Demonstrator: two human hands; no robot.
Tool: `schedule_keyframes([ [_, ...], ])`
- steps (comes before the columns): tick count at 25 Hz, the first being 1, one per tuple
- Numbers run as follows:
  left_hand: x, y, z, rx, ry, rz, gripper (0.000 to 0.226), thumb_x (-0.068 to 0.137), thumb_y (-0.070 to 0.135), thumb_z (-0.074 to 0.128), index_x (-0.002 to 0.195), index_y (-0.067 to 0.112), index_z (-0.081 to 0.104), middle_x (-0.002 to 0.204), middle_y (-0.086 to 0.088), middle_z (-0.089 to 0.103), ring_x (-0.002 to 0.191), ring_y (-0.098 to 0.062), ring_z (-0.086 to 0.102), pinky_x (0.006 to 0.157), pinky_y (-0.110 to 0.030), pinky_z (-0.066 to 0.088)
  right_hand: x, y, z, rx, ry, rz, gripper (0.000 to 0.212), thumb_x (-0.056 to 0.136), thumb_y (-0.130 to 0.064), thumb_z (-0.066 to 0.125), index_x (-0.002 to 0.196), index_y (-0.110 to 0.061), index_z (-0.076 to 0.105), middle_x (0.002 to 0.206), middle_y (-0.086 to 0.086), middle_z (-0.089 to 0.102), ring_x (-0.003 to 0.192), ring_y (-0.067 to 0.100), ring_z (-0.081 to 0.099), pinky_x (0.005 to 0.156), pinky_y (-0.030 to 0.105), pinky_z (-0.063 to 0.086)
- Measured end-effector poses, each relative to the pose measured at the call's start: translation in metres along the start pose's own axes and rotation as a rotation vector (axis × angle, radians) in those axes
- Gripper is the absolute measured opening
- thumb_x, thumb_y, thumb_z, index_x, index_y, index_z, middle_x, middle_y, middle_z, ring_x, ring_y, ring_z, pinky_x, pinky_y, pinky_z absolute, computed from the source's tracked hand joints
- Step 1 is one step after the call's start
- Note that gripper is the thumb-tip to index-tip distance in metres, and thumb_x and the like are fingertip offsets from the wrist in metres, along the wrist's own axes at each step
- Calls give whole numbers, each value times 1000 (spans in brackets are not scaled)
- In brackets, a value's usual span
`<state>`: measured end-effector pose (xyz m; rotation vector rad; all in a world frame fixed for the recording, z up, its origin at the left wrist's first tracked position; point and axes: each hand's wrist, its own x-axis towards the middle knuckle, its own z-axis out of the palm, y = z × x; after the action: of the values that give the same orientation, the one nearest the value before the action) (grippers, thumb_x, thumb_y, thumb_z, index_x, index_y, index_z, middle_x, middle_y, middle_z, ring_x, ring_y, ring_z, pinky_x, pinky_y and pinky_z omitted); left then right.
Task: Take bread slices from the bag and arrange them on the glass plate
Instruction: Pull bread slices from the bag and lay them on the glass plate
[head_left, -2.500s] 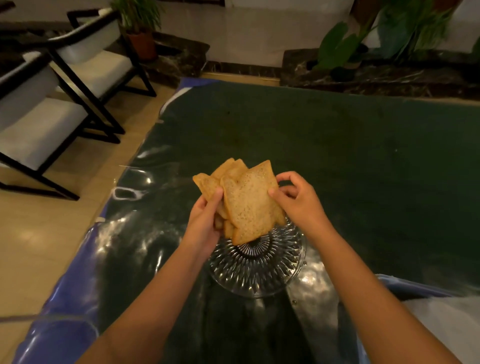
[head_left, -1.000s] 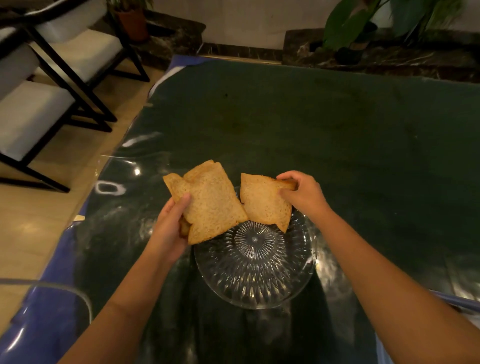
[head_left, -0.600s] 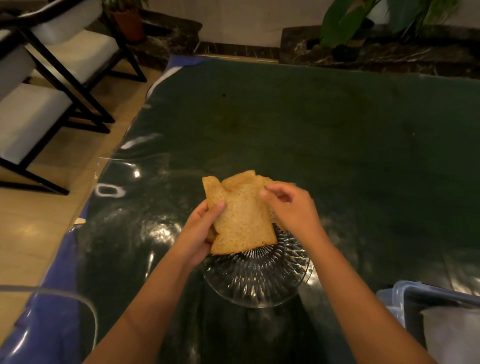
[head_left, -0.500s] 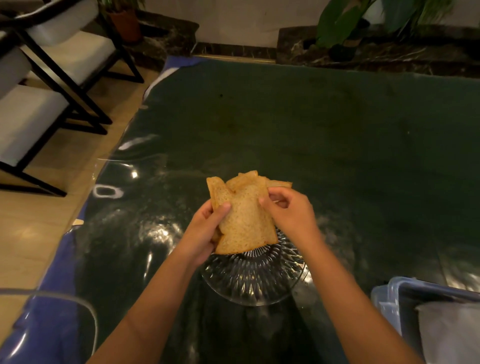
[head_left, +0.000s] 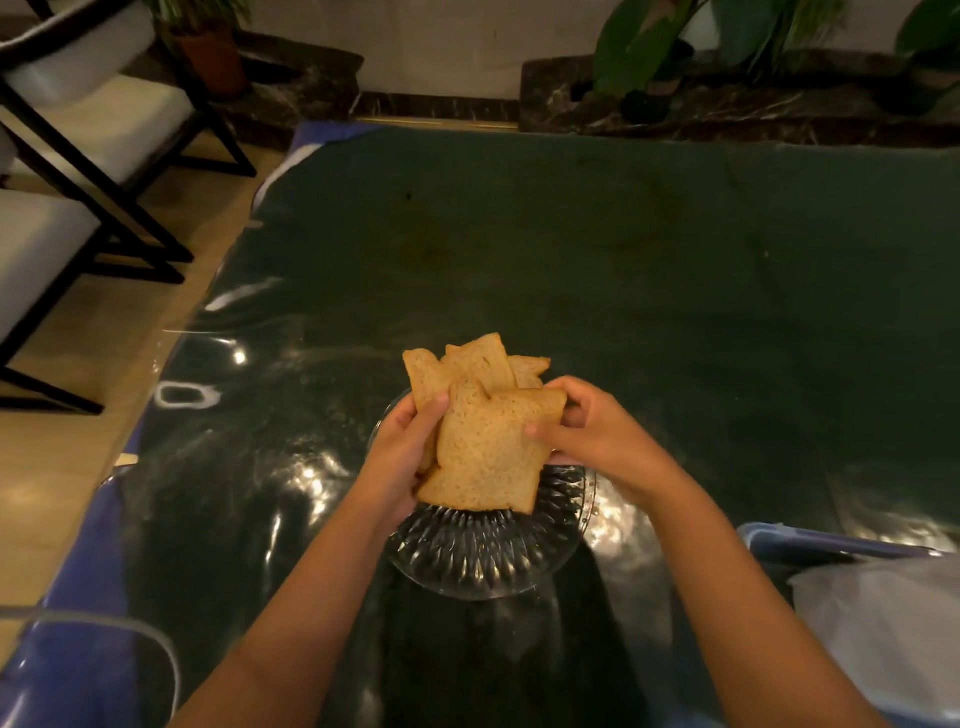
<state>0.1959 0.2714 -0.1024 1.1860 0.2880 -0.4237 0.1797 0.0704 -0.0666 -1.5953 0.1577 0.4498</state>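
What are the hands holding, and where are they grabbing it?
A stack of bread slices, above the glass plate. The left hand grips the stack's left edge; the right hand pinches the front slice's right edge.

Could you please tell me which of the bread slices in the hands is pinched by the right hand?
The front tan bread slice, the largest facing the camera: the right hand pinches its right edge, while the slices behind rest in the left hand.

Golden-brown bread slices (head_left: 485, 457) with darker crusts; clear glass plate (head_left: 483, 556) cut in radiating ribs; dark green surface (head_left: 597, 249) under glossy film, its edge perhaps blue; white-cushioned, black-framed chairs (head_left: 78, 171)
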Motion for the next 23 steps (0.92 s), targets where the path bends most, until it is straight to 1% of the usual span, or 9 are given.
schedule_keyframes([
  [3, -2, -7, 5, -19, 65, 32, 31, 73, 38, 64, 101, 25, 66, 98, 0, 73, 91, -18, 69, 66, -35, 57, -14, 25, 11, 333, 90, -37, 45, 71, -4, 72, 109, -20, 55, 95, 0, 72, 93, 15, 69, 70, 31, 58],
  [5, -3, -11, 7, -84, 118, 23, 30, 76, 37, 65, 104, 26, 65, 98, 1, 74, 89, -18, 70, 63, -35, 57, -20, 40, 19, 540, 183, -22, 43, 72, -10, 70, 110, -20, 55, 97, -1, 74, 95, 16, 69, 69, 30, 58],
  [6, -3, -12, 7, -105, 141, 12, 27, 79, 35, 64, 104, 27, 64, 98, 2, 74, 88, -18, 70, 61, -34, 57, -22, 46, 22, 557, 216, -10, 36, 76, -11, 67, 108, -21, 56, 96, -1, 74, 95, 16, 69, 68, 31, 58],
  [8, -4, -14, 7, -106, 169, -7, 22, 84, 33, 61, 105, 28, 64, 101, 1, 73, 89, -19, 70, 61, -35, 57, -23, 48, 21, 477, 231, 7, 23, 83, -12, 62, 103, -23, 56, 91, -1, 75, 93, 17, 69, 65, 31, 58],
  [12, -2, -11, 10, -82, 168, -7, 19, 86, 34, 60, 104, 31, 65, 104, 1, 71, 90, -19, 70, 62, -36, 57, -20, 33, 4, 184, 179, -37, 24, 80, -10, 68, 96, -24, 57, 88, 0, 69, 77, 10, 71, 55, 26, 58],
  [15, 1, -8, 14, -41, 175, -16, 12, 87, 33, 59, 96, 33, 65, 101, 2, 71, 85, -16, 70, 59, -35, 56, -16, 20, -8, 17, 79, -31, 17, 78, -11, 70, 86, -19, 58, 86, 1, 67, 78, 12, 70, 57, 29, 59],
  [17, 2, -5, 12, -79, 184, 3, 11, 88, 30, 57, 97, 31, 64, 101, 2, 71, 85, -16, 70, 60, -35, 57, -18, 20, -15, 61, 84, -33, 17, 78, -8, 69, 90, -17, 59, 85, 1, 69, 79, 15, 71, 60, 31, 60],
  [20, 2, 1, -2, -179, 228, 38, 14, 91, 24, 53, 104, 25, 59, 111, -1, 64, 98, -19, 65, 68, -34, 58, -25, 31, -24, 237, 205, -26, 21, 78, -5, 68, 93, -19, 61, 87, 3, 70, 78, 17, 71, 62, 33, 60],
  [23, 0, 6, -21, -190, 298, 58, 18, 92, 25, 51, 110, 26, 54, 118, 0, 58, 106, -19, 58, 73, -33, 55, -30, 45, -28, 307, 316, -13, 22, 79, -6, 67, 97, -17, 59, 94, 6, 66, 84, 18, 69, 63, 34, 60],
])
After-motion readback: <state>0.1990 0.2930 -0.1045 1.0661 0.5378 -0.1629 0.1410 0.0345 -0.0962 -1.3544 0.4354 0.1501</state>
